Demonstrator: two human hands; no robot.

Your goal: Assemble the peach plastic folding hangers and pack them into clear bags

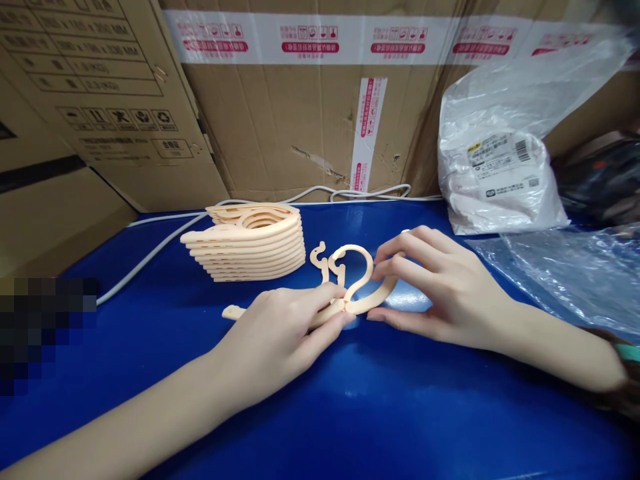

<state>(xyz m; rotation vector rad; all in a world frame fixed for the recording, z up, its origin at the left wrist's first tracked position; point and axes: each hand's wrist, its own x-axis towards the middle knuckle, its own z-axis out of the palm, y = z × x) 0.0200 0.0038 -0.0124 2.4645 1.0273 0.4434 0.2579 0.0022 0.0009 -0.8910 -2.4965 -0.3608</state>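
A peach plastic folding clothes hanger (360, 307) lies low over the blue table in front of me, its curved hook upright at the middle. My left hand (285, 330) pinches its left arm close to the central joint, and the tip of that arm sticks out past my knuckles. Around the right arm of the hanger curl the thumb and fingers of my right hand (435, 287); part of that arm is hidden behind them. Smaller hooked pieces (319, 257) stand just behind the joint. To the left sits a neat stack of folded peach hangers (250, 247).
Cardboard boxes (280, 120) wall off the back of the blue table (350, 413). A white cable (150, 273) runs along the rear and left. At back right stands a white plastic bag (500, 173) with a label, beside clear plastic film (565, 273).
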